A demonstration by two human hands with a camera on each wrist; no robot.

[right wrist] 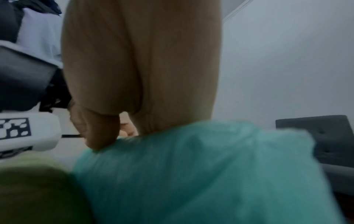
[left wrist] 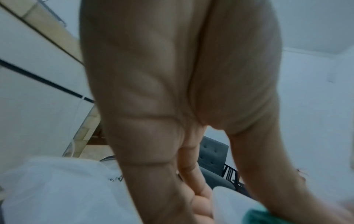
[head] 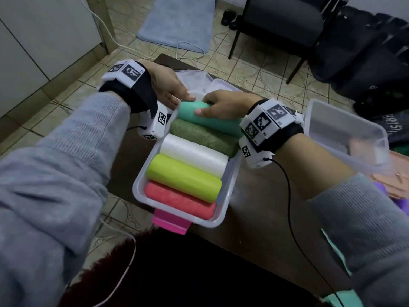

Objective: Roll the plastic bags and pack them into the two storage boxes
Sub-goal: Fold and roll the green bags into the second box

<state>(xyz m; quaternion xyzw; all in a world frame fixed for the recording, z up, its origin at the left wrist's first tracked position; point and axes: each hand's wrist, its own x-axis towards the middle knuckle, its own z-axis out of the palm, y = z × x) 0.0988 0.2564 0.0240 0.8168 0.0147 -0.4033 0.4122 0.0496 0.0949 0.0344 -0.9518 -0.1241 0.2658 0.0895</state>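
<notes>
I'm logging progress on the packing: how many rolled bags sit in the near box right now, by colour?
Teal roll: 1
Dark green roll: 1
White roll: 1
Yellow-green roll: 1
Red roll: 1
Total: 5 rolls in the near box.

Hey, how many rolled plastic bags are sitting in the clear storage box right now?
5, in a row from near to far: red roll, yellow-green roll, white roll, dark green roll, teal roll under both hands. Any beneath are hidden.
</notes>
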